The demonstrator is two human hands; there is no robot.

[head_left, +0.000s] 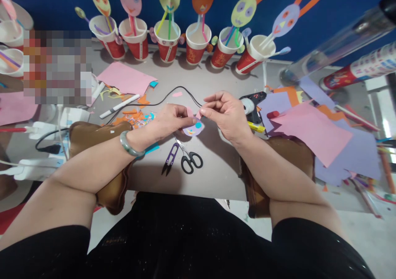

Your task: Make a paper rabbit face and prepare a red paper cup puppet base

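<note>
Between my hands is a small lilac paper face (193, 131) with blue eyes and a yellow-orange mouth. My left hand (173, 120) pinches its left edge, where a pink paper strip stands up. The thumb and index finger of my right hand (227, 116) are closed on a second pink paper strip (199, 113) at the face's upper right. Just below lie black-handled scissors (192, 162) and purple thread snips (170, 158). A black glue gun (254, 108) rests to the right of my right hand, near a yellow cutter (255, 126).
Red paper cups (167, 44) with paper faces on straws line the back. Pink paper (315, 130) and lilac sheets pile up at right; paper scraps (133, 116) and a white marker (120, 106) lie left. A black cable (168, 92) crosses the table. Brown cushions (93, 141) sit under my forearms.
</note>
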